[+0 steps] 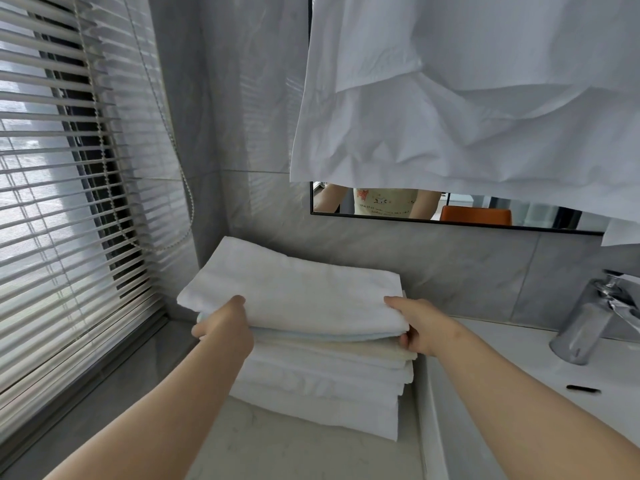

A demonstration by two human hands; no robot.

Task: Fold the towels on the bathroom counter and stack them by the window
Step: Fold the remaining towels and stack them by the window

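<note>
Slatted blinds (52, 174) fill the 9 o'clock side, with pale daylight coming through the slats and a bead cord (104, 133) looping down in front. A dark grey sill (104, 393) runs below them at 8 o'clock. A grey tiled wall (225, 133) stands at 12 o'clock. At 2 o'clock hangs a black-framed mirror (540, 220), its upper part covered by a white cloth (467, 98). A chrome tap (585, 323) stands at 3 o'clock beside a white basin (519, 375). The pale marbled tabletop (294, 455) lies at 6 o'clock.
</note>
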